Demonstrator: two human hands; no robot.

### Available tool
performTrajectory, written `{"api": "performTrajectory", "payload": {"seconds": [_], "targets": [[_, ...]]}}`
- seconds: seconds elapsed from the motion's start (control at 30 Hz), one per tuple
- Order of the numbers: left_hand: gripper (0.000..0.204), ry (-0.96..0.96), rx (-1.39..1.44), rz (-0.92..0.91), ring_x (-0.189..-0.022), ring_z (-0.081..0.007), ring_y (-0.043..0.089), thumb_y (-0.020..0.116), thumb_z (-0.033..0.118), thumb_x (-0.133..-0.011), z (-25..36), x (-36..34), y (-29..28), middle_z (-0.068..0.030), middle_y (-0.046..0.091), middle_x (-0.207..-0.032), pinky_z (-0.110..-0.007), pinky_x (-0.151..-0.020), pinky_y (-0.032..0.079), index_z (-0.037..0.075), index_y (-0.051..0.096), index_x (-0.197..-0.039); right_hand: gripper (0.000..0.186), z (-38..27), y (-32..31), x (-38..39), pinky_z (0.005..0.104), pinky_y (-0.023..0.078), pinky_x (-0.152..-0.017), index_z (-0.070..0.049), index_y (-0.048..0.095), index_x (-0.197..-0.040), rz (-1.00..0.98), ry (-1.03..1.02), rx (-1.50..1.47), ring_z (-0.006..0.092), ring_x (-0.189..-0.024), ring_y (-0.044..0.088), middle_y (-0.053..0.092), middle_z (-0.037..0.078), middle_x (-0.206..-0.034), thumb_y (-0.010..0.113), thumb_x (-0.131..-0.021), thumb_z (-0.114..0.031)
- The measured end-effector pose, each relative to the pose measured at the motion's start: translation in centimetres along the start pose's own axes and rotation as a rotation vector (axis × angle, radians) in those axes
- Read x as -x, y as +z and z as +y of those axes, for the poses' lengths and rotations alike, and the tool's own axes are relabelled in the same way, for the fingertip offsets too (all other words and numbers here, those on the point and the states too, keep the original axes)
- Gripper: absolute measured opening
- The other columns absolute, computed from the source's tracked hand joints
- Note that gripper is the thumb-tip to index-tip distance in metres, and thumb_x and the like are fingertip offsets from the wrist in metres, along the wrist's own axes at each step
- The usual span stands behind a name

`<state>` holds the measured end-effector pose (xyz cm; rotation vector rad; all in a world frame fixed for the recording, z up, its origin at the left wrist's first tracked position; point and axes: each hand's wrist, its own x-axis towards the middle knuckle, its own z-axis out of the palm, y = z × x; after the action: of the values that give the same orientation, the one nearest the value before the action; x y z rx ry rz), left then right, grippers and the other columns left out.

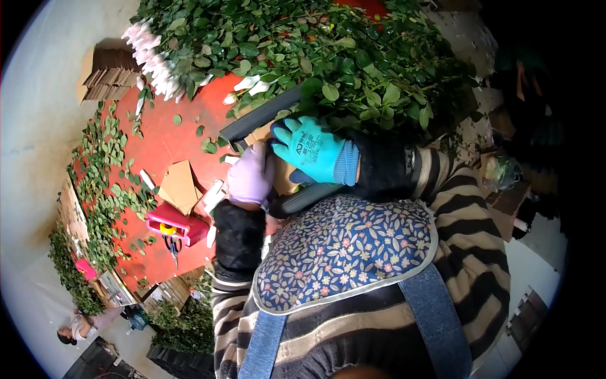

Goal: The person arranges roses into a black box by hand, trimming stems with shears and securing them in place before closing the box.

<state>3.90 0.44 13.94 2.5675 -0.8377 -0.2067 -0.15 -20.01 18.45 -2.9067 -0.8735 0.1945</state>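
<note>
My left hand (pixel 248 177), in a thin lilac glove, is at the left end of a brown cardboard sheet (pixel 283 179). Its fingers are bunched together at the cardboard's edge, partly blurred. Over the same sheet lies my right hand (pixel 309 150), in a teal knitted-cuff glove with dark fingertips, fingers spread and pointing left. The cardboard rests between the dark padded bars of a frame (pixel 265 116), close against my flowered apron (pixel 347 252). Pale rosebuds in white sleeves (pixel 251 84) lie just beyond the frame. What lies under my palms is hidden.
Heaps of leafy rose stems (pixel 353 63) cover the far side of the red table (pixel 189 126). To the left are cut cardboard pieces (pixel 179 187), a pink holder (pixel 189 230) with scissors (pixel 172 247), and scattered leaves. A cardboard box (pixel 107 72) stands far left. A person (pixel 82 327) is at lower left.
</note>
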Motion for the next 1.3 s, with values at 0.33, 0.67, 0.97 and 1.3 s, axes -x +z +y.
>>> {"api": "performTrajectory", "payload": {"seconds": [0.33, 0.67, 0.97, 1.3], "targets": [[0.073, -0.159, -0.279, -0.62, -0.098, -0.0335, 0.071, 0.09, 0.053, -0.059, 1.1, -6.8, -3.2, -0.0144, 0.073, -0.105, -0.043, -0.083, 0.057, 0.006, 0.067, -0.111, 0.073, 1.1, -0.6, 1.3, 0.046, 0.042, -0.103, -0.003, 0.054, -0.132, 0.045, 0.182, -0.509, 0.0329, -0.128, 0.051, 0.053, 0.012, -0.138, 0.074, -0.079, -0.049], [0.068, -0.047, -0.418, -0.723, -0.098, -0.0336, 0.071, 0.088, 0.051, -0.06, 0.0, -9.0, -2.0, -0.0154, 0.073, -0.103, -0.042, -0.082, 0.057, 0.006, 0.072, -0.109, 0.048, -0.2, 7.8, 9.1, 0.0492, 0.034, -0.115, -0.025, 0.058, -0.136, 0.315, -0.158, 0.074, 0.0267, -0.139, 0.044, 0.05, 0.004, -0.149, 0.057, -0.089, -0.033], [0.072, -0.151, -0.42, -0.773, -0.102, -0.0333, 0.069, 0.089, 0.052, -0.062, 0.3, -9.7, -2.4, -0.0175, 0.072, -0.107, -0.041, -0.087, 0.055, 0.004, 0.071, -0.113, 0.034, -0.4, 0.4, 6.6, 0.0424, 0.045, -0.103, -0.014, 0.068, -0.115, 0.404, -0.107, 0.069, 0.0225, -0.113, 0.061, 0.065, 0.004, -0.123, 0.062, -0.082, -0.019], [0.055, -0.067, -0.382, -0.743, -0.102, -0.0366, 0.069, 0.077, 0.046, -0.079, -1.7, -9.2, 0.6, -0.0203, 0.072, -0.107, -0.043, -0.088, 0.054, 0.002, 0.07, -0.112, 0.014, 2.1, 0.2, 1.7, 0.0403, 0.048, -0.074, -0.015, 0.059, -0.087, 0.179, -0.105, 0.055, 0.0217, -0.075, 0.062, 0.059, 0.002, -0.081, 0.063, -0.083, -0.028]]}}
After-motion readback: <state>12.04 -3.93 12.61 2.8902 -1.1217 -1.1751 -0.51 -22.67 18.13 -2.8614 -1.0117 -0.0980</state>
